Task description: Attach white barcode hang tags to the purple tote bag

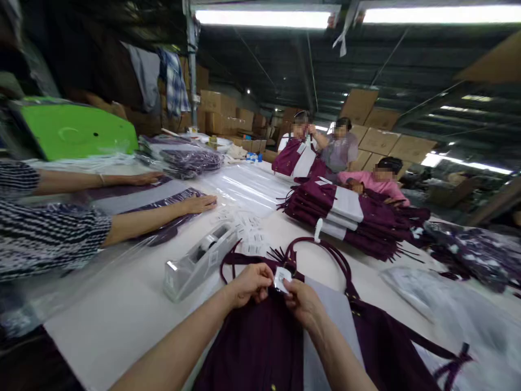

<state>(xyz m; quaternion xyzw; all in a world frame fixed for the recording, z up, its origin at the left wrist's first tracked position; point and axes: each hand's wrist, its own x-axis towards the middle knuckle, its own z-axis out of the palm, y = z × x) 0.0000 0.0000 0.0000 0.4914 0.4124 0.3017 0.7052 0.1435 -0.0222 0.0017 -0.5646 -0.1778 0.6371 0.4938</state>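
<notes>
Maroon fabric made up the bag [252, 342] that lay on the pale table [118, 326] directly before the person, under both forearms, with a grey strip [340, 315] running down it beside the right forearm. At its top, near the base of the looped handles [344, 258], the right hand [304, 303] pinched a small white tag [281, 279] between thumb and finger. The left hand [249, 285] met it from the other side, fingers curled in by the tag's left edge; whether those fingertips gripped the tag, the bag or nothing could not be told. A clear tape dispenser [201, 263] stood just left of the bag, and printed labels [253, 239] lay beyond it. Farther off, more maroon bags [313, 209] were piled with grey bands across them. To the left, a co-worker's two hands [200, 204] were spread flat over a plastic-wrapped maroon item [140, 198].
</notes>
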